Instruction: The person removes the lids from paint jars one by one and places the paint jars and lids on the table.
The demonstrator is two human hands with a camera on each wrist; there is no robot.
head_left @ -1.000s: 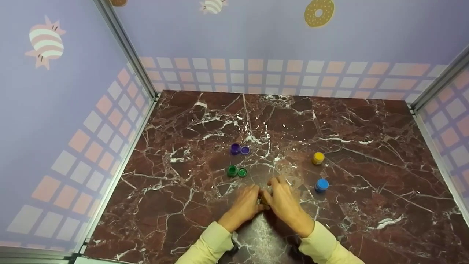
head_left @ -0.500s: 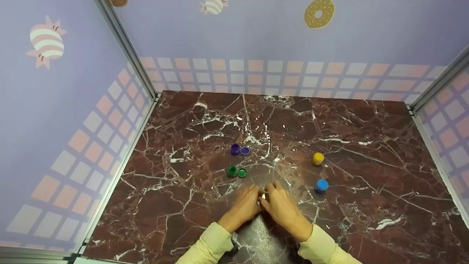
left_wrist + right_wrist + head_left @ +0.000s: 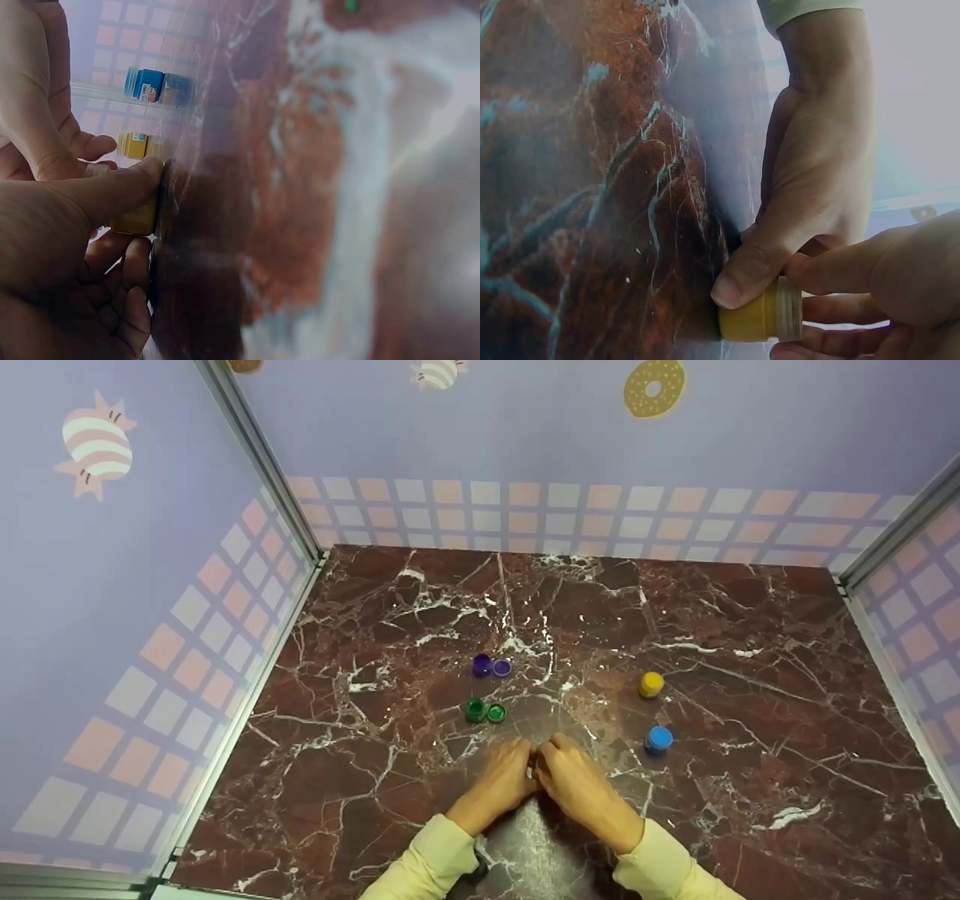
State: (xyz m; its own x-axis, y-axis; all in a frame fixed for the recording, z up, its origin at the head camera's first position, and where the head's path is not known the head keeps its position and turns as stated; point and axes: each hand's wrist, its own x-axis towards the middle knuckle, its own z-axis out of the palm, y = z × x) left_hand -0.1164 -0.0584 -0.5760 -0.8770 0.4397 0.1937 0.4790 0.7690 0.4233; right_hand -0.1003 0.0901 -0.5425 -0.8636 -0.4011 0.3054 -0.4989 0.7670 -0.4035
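Close to the near edge in the head view, my left hand point(image 3: 501, 772) and right hand point(image 3: 574, 781) meet over a small yellow paint jar point(image 3: 748, 319), mostly hidden from above. The left thumb presses along the jar's side, and that hand holds the body low at the tabletop. Fingers of my right hand point(image 3: 900, 289) curl about the pale ridged lid point(image 3: 789, 309) at its top. Whether the lid has turned or loosened I cannot tell. Between the hands, the left wrist view also shows the yellow jar point(image 3: 135, 219).
An uncovered purple jar point(image 3: 481, 665) has its lid point(image 3: 502, 668) beside it. Nearer stands an uncovered green jar point(image 3: 475, 710) with its lid point(image 3: 496, 712). To the right are another yellow jar point(image 3: 651, 685) and a blue jar point(image 3: 658, 740), both covered. Patterned walls surround the marbled table point(image 3: 360, 810).
My right hand's fingers, spread further forward a second ago, have drawn in toward the left hand and bent around the jar's top. The left hand and other jars have stayed in place.
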